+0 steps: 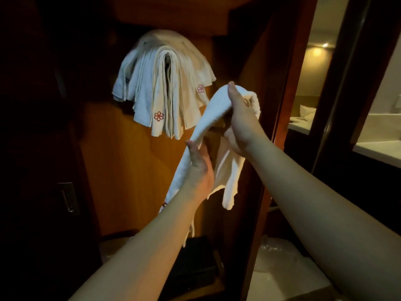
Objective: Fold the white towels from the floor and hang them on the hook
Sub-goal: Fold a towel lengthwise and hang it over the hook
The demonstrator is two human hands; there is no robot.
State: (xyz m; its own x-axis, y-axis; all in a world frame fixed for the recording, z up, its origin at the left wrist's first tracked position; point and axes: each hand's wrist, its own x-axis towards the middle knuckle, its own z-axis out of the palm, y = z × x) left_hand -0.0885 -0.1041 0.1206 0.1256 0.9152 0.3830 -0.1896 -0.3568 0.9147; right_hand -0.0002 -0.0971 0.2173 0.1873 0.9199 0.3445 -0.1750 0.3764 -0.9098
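Dim wooden closet interior (134, 170), with a lit room visible through the doorway at right. A bundle of folded white towels (160, 88), several bearing red flower emblems, hangs draped high on the back panel; the hook itself is hidden beneath them. In front, a white towel (208, 118) is held in mid-air: the right hand (240, 122) grips its upper end, the left hand (199, 168) grips the lower length, loose ends dangling.
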